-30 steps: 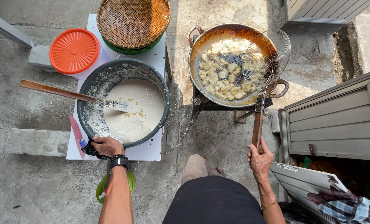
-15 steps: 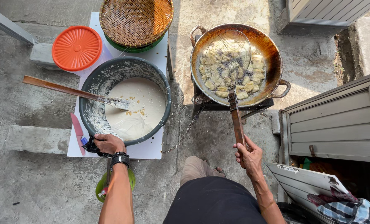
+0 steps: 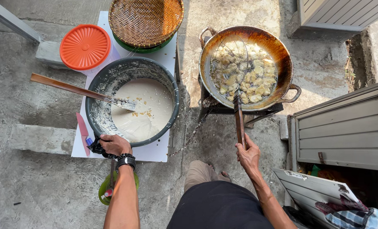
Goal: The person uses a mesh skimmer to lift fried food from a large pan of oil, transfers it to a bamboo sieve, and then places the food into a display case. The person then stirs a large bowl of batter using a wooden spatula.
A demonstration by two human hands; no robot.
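My right hand [image 3: 248, 154] grips the long wooden handle of a wire skimmer [image 3: 230, 59], whose round mesh head lies over the left half of the wok [image 3: 282, 55]. Pale golden pieces fry in oil inside the wok. My left hand [image 3: 114, 145], with a dark watch at the wrist, rests on the near rim of a big grey bowl [image 3: 172, 91] and clutches a dark cloth there. White batter fills the bowl's bottom, and a wooden-handled spatula [image 3: 76, 90] leans in it from the left.
A woven basket [image 3: 145, 19] sits on a green bowl behind the batter bowl, next to an orange lid [image 3: 85, 46]. All stand on a white board [image 3: 155, 152]. A pink knife [image 3: 83, 131] lies at its left. The wok stands on a low stove. A grey cabinet [image 3: 346, 127] is at right.
My right hand swung the skimmer from the wok's right edge leftward across the oil to its left half. My left hand stayed on the bowl's rim.
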